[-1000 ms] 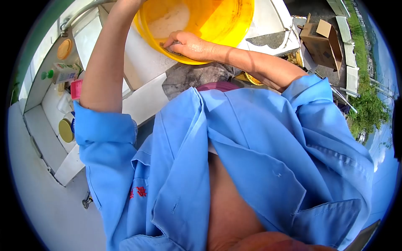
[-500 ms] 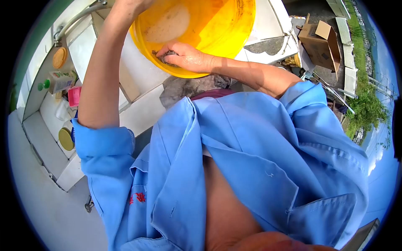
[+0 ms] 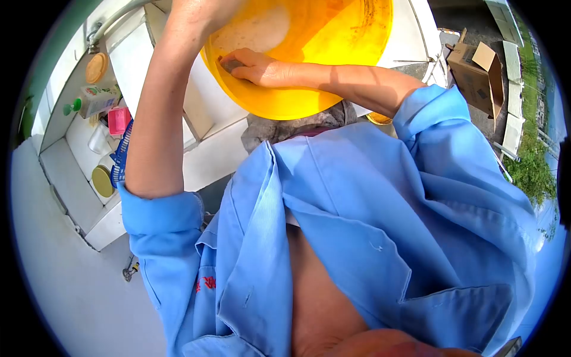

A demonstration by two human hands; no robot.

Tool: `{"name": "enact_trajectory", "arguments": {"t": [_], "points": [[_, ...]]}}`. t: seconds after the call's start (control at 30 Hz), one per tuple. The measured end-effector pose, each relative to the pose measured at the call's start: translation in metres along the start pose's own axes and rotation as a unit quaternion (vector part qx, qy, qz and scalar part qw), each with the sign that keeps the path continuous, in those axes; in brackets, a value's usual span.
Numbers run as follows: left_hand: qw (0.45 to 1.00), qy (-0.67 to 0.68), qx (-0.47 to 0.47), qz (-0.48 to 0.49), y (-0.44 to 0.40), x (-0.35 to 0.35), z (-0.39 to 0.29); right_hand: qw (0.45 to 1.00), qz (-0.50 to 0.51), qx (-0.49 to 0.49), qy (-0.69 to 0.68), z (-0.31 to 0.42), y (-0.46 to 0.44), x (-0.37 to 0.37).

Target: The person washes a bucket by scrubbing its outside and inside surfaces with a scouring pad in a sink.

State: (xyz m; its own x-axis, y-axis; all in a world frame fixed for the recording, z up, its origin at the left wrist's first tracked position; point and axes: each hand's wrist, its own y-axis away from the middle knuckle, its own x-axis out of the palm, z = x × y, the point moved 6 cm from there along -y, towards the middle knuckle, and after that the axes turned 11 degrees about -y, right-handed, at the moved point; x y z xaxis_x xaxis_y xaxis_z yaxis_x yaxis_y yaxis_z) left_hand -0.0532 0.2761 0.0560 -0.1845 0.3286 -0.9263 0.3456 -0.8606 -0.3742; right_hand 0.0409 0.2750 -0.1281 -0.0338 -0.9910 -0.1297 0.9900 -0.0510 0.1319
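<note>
A large yellow basin is tilted with its open side toward me, its inside wet and dark-specked in places. Inside it, my right hand is closed around a small grey scrubbing pad, close to the left inner wall. My left hand is at the top edge by the basin's upper left rim; its fingers are out of frame, so its grip is hidden. Below the basin lies a grey, wet-looking cloth, partly covered by my blue shirt.
On the left, a white-tiled ledge holds a green-capped bottle, a pink container, a blue basket and round lids. A curved pipe runs at upper left. An open cardboard box stands at upper right.
The basin has shifted right and down in view, showing more of its inside. My right hand has moved along the inner wall with the pad still held. The camera view has shifted slightly.
</note>
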Motion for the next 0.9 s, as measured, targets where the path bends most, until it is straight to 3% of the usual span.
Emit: {"name": "enact_trajectory", "arguments": {"t": [0.03, 0.07, 0.1, 0.13, 0.2, 0.27, 0.33, 0.37, 0.5, 0.53, 0.6, 0.63, 0.73, 0.77, 0.9], "points": [[1.000, -0.006, 0.000, 0.000, -0.001, -0.001, 0.000, 0.978, 0.095, 0.030, 0.184, -0.014, 0.018, -0.018], [1.000, -0.011, -0.002, 0.000, -0.001, -0.003, 0.001, 0.911, 0.190, 0.056, 0.361, -0.036, 0.036, -0.050], [1.000, -0.013, -0.001, 0.002, 0.000, -0.004, -0.001, 0.796, 0.213, 0.081, 0.560, -0.043, 0.034, -0.091], [1.000, -0.016, -0.004, 0.001, 0.000, -0.005, -0.002, 0.743, 0.221, 0.023, 0.632, -0.049, 0.015, -0.126], [1.000, -0.024, -0.002, 0.004, 0.002, -0.009, -0.005, 0.653, 0.214, 0.095, 0.720, -0.054, -0.011, -0.132], [0.999, -0.039, 0.004, 0.004, 0.004, -0.014, -0.008, 0.766, 0.177, 0.212, 0.580, -0.082, -0.021, -0.087], [0.999, -0.040, -0.002, 0.008, 0.006, -0.019, -0.008, 0.908, 0.077, 0.193, 0.364, -0.120, -0.070, 0.004], [0.999, -0.039, -0.006, 0.005, 0.006, -0.020, -0.009, 0.909, 0.079, 0.197, 0.359, -0.113, -0.061, 0.008], [0.999, -0.039, -0.018, 0.003, 0.005, -0.024, -0.010, 0.982, 0.147, 0.033, 0.114, -0.043, -0.016, -0.019], [0.999, -0.040, -0.018, 0.003, 0.005, -0.026, -0.010, 0.917, 0.241, 0.060, 0.312, -0.067, -0.002, -0.040], [0.999, -0.041, -0.020, 0.003, 0.007, -0.031, -0.013, 0.793, 0.189, 0.073, 0.574, -0.093, -0.003, -0.123], [0.999, -0.044, -0.019, -0.002, 0.007, -0.036, -0.014, 0.775, 0.156, 0.089, 0.606, -0.098, -0.018, -0.144], [0.995, -0.102, 0.005, -0.006, 0.011, -0.047, -0.022, 0.784, 0.095, 0.155, 0.594, -0.134, -0.047, -0.143], [0.966, -0.249, 0.067, 0.001, 0.010, -0.046, -0.025, 0.792, 0.089, 0.169, 0.580, -0.145, -0.055, -0.128], [0.969, -0.236, 0.074, 0.017, 0.012, -0.042, -0.026, 0.836, 0.072, 0.160, 0.520, -0.152, -0.079, -0.060]]}}
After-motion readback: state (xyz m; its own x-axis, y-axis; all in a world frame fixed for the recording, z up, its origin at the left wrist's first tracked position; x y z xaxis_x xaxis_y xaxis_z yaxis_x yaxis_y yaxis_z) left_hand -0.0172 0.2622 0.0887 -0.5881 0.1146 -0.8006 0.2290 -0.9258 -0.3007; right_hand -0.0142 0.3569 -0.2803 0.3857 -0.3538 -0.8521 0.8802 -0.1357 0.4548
